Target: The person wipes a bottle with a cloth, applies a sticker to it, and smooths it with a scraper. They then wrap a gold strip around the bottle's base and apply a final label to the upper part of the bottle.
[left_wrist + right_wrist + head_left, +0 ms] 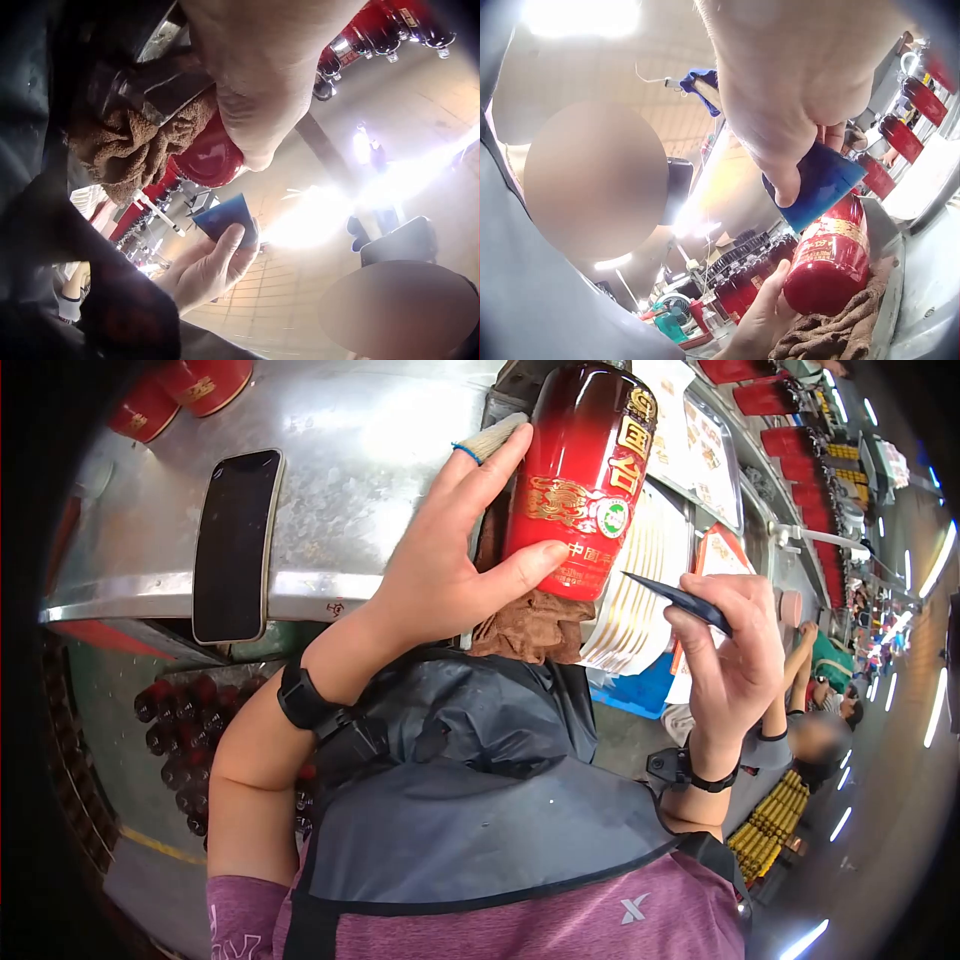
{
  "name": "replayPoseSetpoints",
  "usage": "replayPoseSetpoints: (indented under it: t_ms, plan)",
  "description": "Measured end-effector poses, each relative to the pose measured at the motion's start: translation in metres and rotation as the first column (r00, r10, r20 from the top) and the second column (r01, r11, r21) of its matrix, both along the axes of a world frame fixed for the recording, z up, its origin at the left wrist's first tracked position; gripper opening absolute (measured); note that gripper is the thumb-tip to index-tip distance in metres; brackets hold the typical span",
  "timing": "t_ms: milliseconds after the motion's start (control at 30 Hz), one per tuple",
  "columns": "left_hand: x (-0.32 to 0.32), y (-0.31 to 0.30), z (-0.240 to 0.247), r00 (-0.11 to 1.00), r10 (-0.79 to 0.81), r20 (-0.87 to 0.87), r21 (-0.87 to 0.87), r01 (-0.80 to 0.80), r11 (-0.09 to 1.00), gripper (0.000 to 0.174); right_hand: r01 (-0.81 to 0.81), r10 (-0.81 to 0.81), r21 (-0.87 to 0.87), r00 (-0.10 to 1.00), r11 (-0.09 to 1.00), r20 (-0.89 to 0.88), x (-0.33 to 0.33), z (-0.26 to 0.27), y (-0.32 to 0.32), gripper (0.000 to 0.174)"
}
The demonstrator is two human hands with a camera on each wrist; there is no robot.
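Observation:
A red bottle with gold characters (575,490) lies on a brown cloth (535,628) at the table's front edge. My left hand (450,550) holds the bottle's side, thumb near its base, a knitted cover on one finger. At the bottle's right, my right hand (735,645) pinches a dark blue flat scraper (680,600), its edge toward the bottle and a small gap between them. In the right wrist view the blue scraper (821,184) overlaps the bottle (829,262); the left wrist view shows the bottle's base (208,157) and the scraper (225,217).
A phone (236,545) lies on the metal table (330,480) at the left. Stacked white-and-gold sheets (640,580), a blue tray (635,690) and printed sheets (710,450) are at the right. Dark red bottles (185,730) stand below left; another person (815,740) is at the far right.

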State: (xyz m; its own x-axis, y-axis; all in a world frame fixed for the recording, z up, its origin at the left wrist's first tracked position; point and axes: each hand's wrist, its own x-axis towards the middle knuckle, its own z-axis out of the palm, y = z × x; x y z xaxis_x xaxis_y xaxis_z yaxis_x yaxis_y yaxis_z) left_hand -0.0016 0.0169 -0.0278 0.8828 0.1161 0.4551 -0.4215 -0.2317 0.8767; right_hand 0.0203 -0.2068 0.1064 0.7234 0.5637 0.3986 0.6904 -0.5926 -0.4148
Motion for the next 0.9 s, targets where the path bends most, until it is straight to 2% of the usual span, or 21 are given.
replayPoseSetpoints:
  t_ms: [67, 133, 200, 233, 267, 333, 433, 467, 533, 600, 667, 733, 767, 800, 900]
  plan:
    - [0.000, 0.002, 0.000, 0.999, -0.037, -0.008, -0.019, 0.037, 0.999, 0.085, -0.015, 0.016, -0.042, 0.999, 0.999, 0.027, -0.001, 0.002, 0.006, 0.034]
    - [-0.002, 0.003, 0.001, 0.997, -0.073, -0.018, -0.038, 0.072, 0.997, 0.086, -0.130, 0.163, -0.195, 0.973, 0.972, 0.162, -0.002, 0.002, 0.012, 0.037]
    - [-0.005, 0.003, 0.003, 0.997, -0.069, 0.040, 0.058, 0.067, 0.996, 0.102, -0.242, 0.294, -0.249, 0.936, 0.938, 0.195, -0.002, -0.001, 0.016, 0.043]
    - [-0.007, 0.004, 0.005, 0.995, -0.100, -0.002, 0.085, 0.100, 0.991, 0.112, -0.276, 0.340, -0.278, 0.915, 0.920, 0.216, -0.002, -0.001, 0.018, 0.042]
    - [-0.007, 0.003, 0.005, 0.995, -0.099, 0.000, 0.083, 0.099, 0.992, 0.112, -0.308, 0.386, -0.309, 0.892, 0.900, 0.236, -0.002, 0.000, 0.021, 0.042]
    - [-0.007, -0.001, 0.005, 0.998, -0.058, 0.008, 0.107, 0.057, 0.993, 0.115, -0.237, 0.348, -0.351, 0.889, 0.906, 0.297, 0.001, 0.004, 0.024, 0.043]
    - [-0.006, 0.000, 0.008, 0.997, -0.050, -0.062, 0.119, 0.057, 0.991, 0.116, -0.337, 0.452, -0.358, 0.835, 0.871, 0.313, 0.000, -0.003, 0.029, 0.045]
    - [-0.005, -0.001, 0.008, 0.997, -0.052, -0.060, 0.119, 0.058, 0.991, 0.116, -0.328, 0.439, -0.343, 0.837, 0.880, 0.327, 0.000, -0.003, 0.030, 0.044]
    - [-0.004, -0.003, 0.006, 1.000, 0.006, 0.021, 0.152, -0.009, 0.988, 0.116, -0.235, 0.376, -0.374, 0.851, 0.897, 0.367, 0.006, 0.001, 0.027, 0.042]
    - [-0.006, -0.001, 0.006, 1.000, -0.011, -0.025, 0.143, 0.014, 0.990, 0.117, -0.344, 0.456, -0.346, 0.828, 0.873, 0.326, 0.000, -0.004, 0.034, 0.044]
    - [-0.006, -0.001, 0.008, 0.997, -0.028, -0.068, 0.131, 0.037, 0.991, 0.117, -0.374, 0.489, -0.355, 0.808, 0.857, 0.329, -0.001, -0.006, 0.036, 0.044]
    - [-0.007, -0.001, 0.010, 0.996, -0.027, -0.084, 0.136, 0.039, 0.990, 0.118, -0.253, 0.398, -0.386, 0.842, 0.887, 0.363, 0.005, 0.002, 0.033, 0.041]
    - [-0.006, -0.001, 0.009, 0.996, -0.025, -0.083, 0.136, 0.036, 0.990, 0.118, -0.272, 0.416, -0.403, 0.847, 0.874, 0.330, 0.002, 0.001, 0.032, 0.041]
    - [-0.005, -0.001, 0.006, 0.999, -0.020, -0.045, 0.134, 0.026, 0.991, 0.118, -0.337, 0.473, -0.376, 0.799, 0.863, 0.371, 0.000, -0.007, 0.035, 0.043]
    - [-0.004, -0.001, 0.008, 1.000, -0.010, -0.004, 0.143, 0.011, 0.990, 0.117, -0.335, 0.458, -0.349, 0.807, 0.875, 0.373, -0.001, -0.006, 0.036, 0.044]
